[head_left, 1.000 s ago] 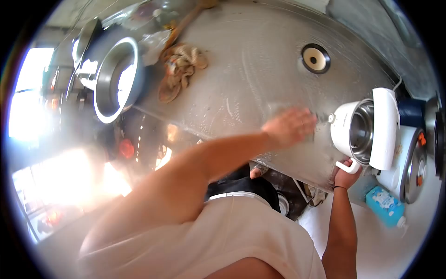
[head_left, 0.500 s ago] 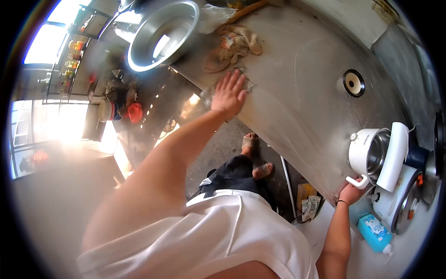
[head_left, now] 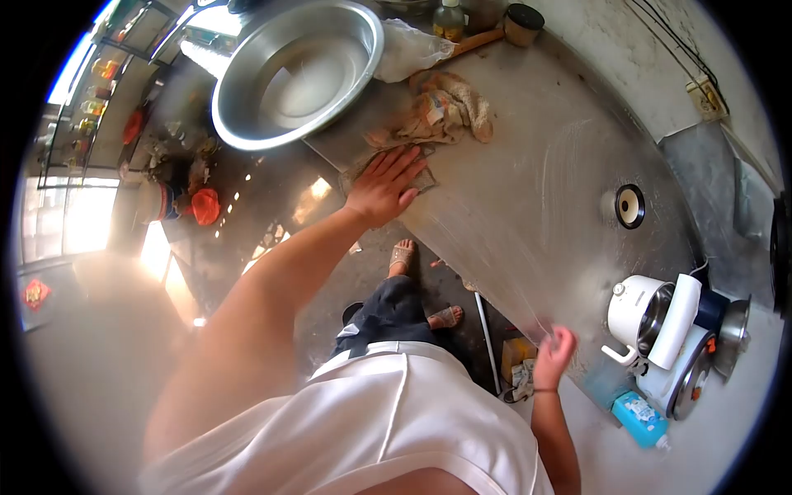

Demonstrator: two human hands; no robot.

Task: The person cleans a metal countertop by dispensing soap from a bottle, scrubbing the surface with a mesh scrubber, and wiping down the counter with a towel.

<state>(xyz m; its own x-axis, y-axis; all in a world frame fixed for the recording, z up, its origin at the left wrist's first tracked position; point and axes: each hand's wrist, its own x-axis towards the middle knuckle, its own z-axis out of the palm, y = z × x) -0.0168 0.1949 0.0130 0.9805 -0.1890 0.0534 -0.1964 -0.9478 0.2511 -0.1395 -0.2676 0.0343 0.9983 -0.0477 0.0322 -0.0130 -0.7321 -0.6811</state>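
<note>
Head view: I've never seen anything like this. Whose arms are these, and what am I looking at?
There's no machine: a person wears a camera on the head, looking down at their own bare hands. The left hand lies flat on what looks like a thin cloth on the table. The right hand is near the table's edge; whether it holds anything is hard to tell. Around them are a crumpled rag, a metal basin and a white pot.
</note>
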